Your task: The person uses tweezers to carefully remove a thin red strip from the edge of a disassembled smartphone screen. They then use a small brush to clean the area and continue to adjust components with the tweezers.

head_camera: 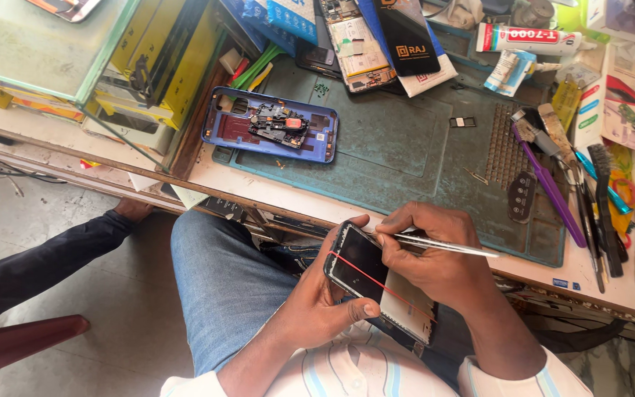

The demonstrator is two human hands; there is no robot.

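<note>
My left hand grips a black smartphone from below, over my lap in front of the bench edge. A thin red rubber band crosses the phone's screen, and a pale card lies on its lower half. My right hand rests on the phone's upper edge and holds metal tweezers, their tips at the phone's top edge by my fingers. On the mat farther away lies an opened blue phone back shell with a circuit board on it.
A teal work mat covers the bench. Brushes, screwdrivers and a purple pry tool lie at the right. A glue tube, phone parts and packets crowd the back. Glass shelf at left. Another person's dark sleeve reaches in at lower left.
</note>
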